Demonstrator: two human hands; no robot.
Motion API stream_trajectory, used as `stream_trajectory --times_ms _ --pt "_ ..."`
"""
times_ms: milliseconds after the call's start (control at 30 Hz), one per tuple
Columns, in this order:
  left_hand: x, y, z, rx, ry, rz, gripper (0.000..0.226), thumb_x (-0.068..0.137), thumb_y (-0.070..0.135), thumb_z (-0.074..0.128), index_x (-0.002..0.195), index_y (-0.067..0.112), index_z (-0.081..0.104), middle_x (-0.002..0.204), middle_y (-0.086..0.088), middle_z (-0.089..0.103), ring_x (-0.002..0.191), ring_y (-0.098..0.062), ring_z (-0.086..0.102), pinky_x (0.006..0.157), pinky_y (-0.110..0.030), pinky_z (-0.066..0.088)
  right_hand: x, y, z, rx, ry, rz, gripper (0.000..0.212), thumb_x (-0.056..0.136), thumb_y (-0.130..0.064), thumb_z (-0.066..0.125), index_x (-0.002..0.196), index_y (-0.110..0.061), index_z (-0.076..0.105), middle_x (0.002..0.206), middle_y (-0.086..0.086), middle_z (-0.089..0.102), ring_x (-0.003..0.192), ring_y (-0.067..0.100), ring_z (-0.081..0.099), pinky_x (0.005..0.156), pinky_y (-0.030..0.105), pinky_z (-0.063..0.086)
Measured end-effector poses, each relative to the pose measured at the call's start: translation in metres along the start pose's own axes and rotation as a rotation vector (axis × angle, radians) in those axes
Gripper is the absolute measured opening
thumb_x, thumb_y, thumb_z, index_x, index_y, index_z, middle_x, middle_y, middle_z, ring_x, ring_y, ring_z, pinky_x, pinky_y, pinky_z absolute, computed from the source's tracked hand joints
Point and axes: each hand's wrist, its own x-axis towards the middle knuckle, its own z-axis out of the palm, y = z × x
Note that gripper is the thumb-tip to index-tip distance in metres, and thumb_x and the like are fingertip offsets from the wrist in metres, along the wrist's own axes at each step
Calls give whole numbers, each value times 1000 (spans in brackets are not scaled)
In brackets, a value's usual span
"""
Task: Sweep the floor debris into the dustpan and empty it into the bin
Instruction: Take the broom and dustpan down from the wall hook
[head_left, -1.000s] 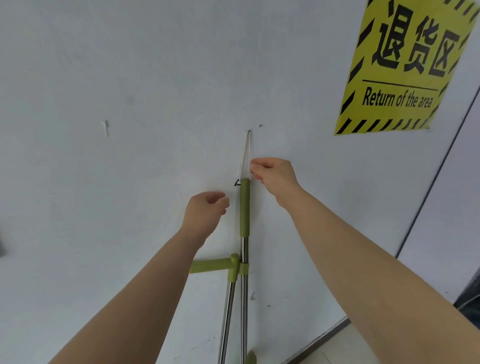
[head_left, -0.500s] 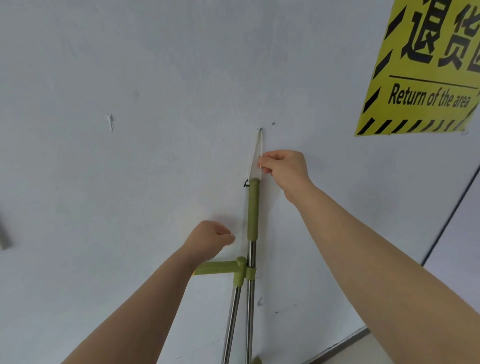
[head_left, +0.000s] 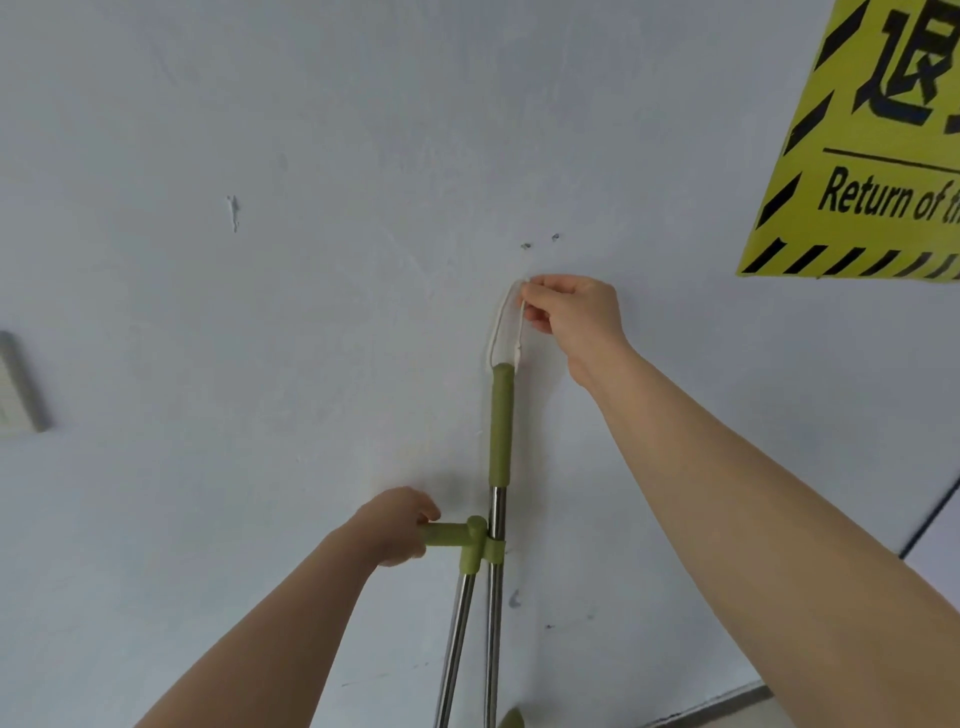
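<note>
Against the white wall stands a broom (head_left: 502, 423) with a green grip on a steel pole. A white hanging loop (head_left: 506, 325) sticks up from its top end. My right hand (head_left: 574, 312) pinches the top of that loop, just below two small marks on the wall. A second steel pole, the dustpan's (head_left: 457, 634), is clipped to the broom by a green collar. Its green cross handle (head_left: 449, 534) points left, and my left hand (head_left: 397, 525) is closed around it. The broom head and the dustpan pan are out of view below.
A yellow and black sign (head_left: 862, 140) reading "Return of the area" hangs on the wall at upper right. A pale switch plate (head_left: 18, 387) sits at the far left. A dark door-frame line (head_left: 930, 525) and the skirting (head_left: 711, 709) run at lower right.
My left hand dropped from beside the broom grip and closed on the dustpan's cross handle. The loop, earlier taut up to a point on the wall, now hangs slack from my right fingers.
</note>
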Motion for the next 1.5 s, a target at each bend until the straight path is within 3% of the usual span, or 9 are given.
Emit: stream_trajectory --times_ms 133,300,500,667,900,1067,1267,1400,1500 --pt "-1 -4 3 -21 37 21 41 85 5 57 123 17 64 120 0 61 109 -19 57 92 -28 47 -2 -2 -5 93 -32 6 11 84 -8 68 76 -13 70 72 3 68 61 9 58 72 24 54" --pt "-1 5 9 -64 49 33 30 83 11 63 112 15 69 103 -1 63 86 -17 56 78 -29 47 -10 -10 -16 163 -81 -8 9 85 -7 67 78 -11 71 72 4 70 62 10 59 70 24 54" --pt "-1 19 26 20 -25 -7 22 84 34 61 103 24 69 99 3 67 95 -20 63 92 -40 49 -25 -7 -25 212 -129 17 5 84 -7 68 81 -9 71 72 3 70 60 9 60 65 22 53" --pt "-3 27 43 29 -66 25 25 86 38 60 105 22 67 99 4 65 94 -18 63 85 -34 51 -38 -1 -30 279 -164 34 5 86 -6 67 83 -8 70 73 3 69 61 9 60 65 21 52" --pt "-8 32 55 48 28 37 23 86 42 55 96 24 66 92 6 66 79 -15 58 73 -28 45 -55 25 -48 370 -144 129 9 89 -11 65 82 -10 69 77 2 70 68 14 57 65 26 52" --pt "-8 30 61 68 0 66 23 85 42 57 98 26 67 93 6 67 82 -15 60 72 -27 44 -72 56 -47 228 -150 287 18 92 -23 59 80 -14 69 80 4 68 73 17 61 67 26 51" --pt "-8 19 70 74 -62 95 26 83 42 56 96 22 67 91 2 67 73 -15 54 66 -27 40 -95 82 -42 -102 -149 601 23 94 -31 51 86 -12 61 73 4 58 50 13 44 45 22 37" --pt "-8 9 75 65 -144 135 26 84 39 59 95 17 66 83 3 60 73 -16 53 63 -26 38 -120 95 -30 -78 -158 901 36 92 -44 52 98 -8 55 70 12 61 50 16 55 45 22 49" --pt "-9 1 79 59 -200 175 21 84 36 59 91 16 64 80 4 58 73 -16 53 63 -26 39 -139 105 -21 99 -91 1044 53 87 -50 59 109 -2 55 84 21 65 61 26 66 54 29 58"
